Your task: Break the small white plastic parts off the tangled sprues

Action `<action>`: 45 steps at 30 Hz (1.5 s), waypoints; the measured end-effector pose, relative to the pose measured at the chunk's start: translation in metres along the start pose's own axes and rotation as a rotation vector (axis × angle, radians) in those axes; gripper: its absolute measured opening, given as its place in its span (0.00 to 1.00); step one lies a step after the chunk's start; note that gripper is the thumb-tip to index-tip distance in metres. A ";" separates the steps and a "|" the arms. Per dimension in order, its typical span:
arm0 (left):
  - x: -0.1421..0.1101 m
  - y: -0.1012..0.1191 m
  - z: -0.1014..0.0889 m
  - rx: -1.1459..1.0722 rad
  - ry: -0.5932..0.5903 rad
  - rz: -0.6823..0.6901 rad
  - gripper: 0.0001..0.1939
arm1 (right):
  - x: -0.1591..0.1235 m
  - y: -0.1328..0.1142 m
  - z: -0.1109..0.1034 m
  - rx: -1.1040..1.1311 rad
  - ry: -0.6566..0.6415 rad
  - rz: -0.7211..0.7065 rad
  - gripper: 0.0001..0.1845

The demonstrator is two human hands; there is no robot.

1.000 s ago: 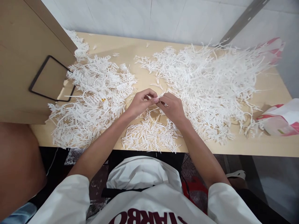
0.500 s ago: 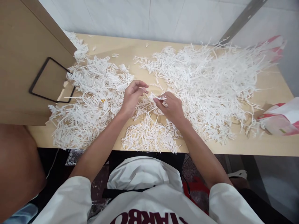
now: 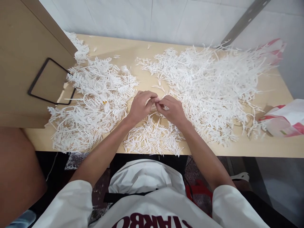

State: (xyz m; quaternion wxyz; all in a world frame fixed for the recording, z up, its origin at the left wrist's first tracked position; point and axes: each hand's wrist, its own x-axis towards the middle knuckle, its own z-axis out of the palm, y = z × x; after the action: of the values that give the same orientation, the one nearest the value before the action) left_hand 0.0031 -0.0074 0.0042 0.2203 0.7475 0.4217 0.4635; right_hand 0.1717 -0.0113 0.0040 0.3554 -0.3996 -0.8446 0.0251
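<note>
- Small pile (image 3: 153,137): white strands, at the table's (image 3: 266,147) near edge, between the forearms.
- Left hand (image 3: 140,106): above the table, just beyond the small pile; thumb and fingertips pressed together.
- Right hand (image 3: 173,110): the same, fingertips meeting the left's; cannot tell what is pinched.
- Left pile (image 3: 95,104): white strands, partly behind the left forearm.
- Right pile (image 3: 213,85): larger, loose.
- Brown panel (image 3: 28,63): blocks the table's left end; black frame (image 3: 35,79) against it.
- Bag (image 3: 282,122): red and white, right.
- Post (image 3: 247,22): slanted, behind the right pile.
- Wall (image 3: 130,19): pale, rear.
</note>
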 end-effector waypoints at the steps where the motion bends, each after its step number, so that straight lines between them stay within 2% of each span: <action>1: 0.000 0.001 0.000 -0.075 0.013 -0.068 0.12 | 0.001 -0.002 -0.001 0.020 0.009 -0.009 0.12; 4: -0.002 0.007 0.004 -0.399 0.010 -0.250 0.13 | 0.003 -0.006 -0.004 0.044 0.051 -0.014 0.11; 7: -0.002 0.008 0.013 -0.657 0.021 -0.336 0.12 | 0.002 -0.009 -0.005 0.034 0.123 -0.039 0.11; 10: 0.001 -0.001 0.015 -0.783 0.131 -0.474 0.13 | 0.000 -0.010 -0.003 0.044 0.140 -0.096 0.11; 13: 0.007 -0.014 0.005 -0.741 0.249 -0.553 0.13 | -0.003 -0.007 0.000 0.062 0.070 -0.073 0.12; 17: 0.010 -0.019 -0.007 -0.537 0.211 -0.441 0.14 | -0.002 -0.002 0.001 0.136 0.108 0.092 0.12; 21: 0.007 -0.005 -0.008 -0.226 0.147 -0.189 0.22 | 0.004 -0.004 -0.006 0.297 0.141 0.268 0.13; 24: 0.005 0.007 -0.006 -0.120 0.007 -0.074 0.24 | 0.005 -0.005 -0.009 0.362 0.120 0.327 0.13; 27: 0.004 0.010 -0.004 -0.201 -0.098 -0.135 0.22 | 0.005 -0.004 -0.009 0.372 0.134 0.312 0.11; 32: 0.004 0.006 -0.001 -0.411 -0.006 -0.225 0.15 | 0.006 -0.006 -0.005 0.445 0.154 0.293 0.09; 36: 0.004 -0.001 -0.002 -0.494 0.045 -0.300 0.16 | 0.005 -0.006 -0.006 0.490 0.118 0.371 0.12; 39: 0.005 -0.007 -0.003 -0.537 0.091 -0.312 0.17 | 0.004 -0.004 -0.007 0.464 0.158 0.441 0.12; 42: 0.006 -0.007 -0.003 -0.578 0.073 -0.326 0.16 | 0.004 -0.004 -0.009 0.481 0.150 0.476 0.14; 45: 0.005 -0.004 -0.003 -0.598 0.003 -0.328 0.15 | 0.006 -0.004 -0.008 0.553 0.050 0.481 0.17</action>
State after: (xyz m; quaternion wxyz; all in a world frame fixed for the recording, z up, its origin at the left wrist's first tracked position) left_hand -0.0004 -0.0015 0.0057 0.5010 0.5712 0.3820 0.5260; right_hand 0.1719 -0.0118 0.0150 0.4547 -0.4760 -0.6789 0.3254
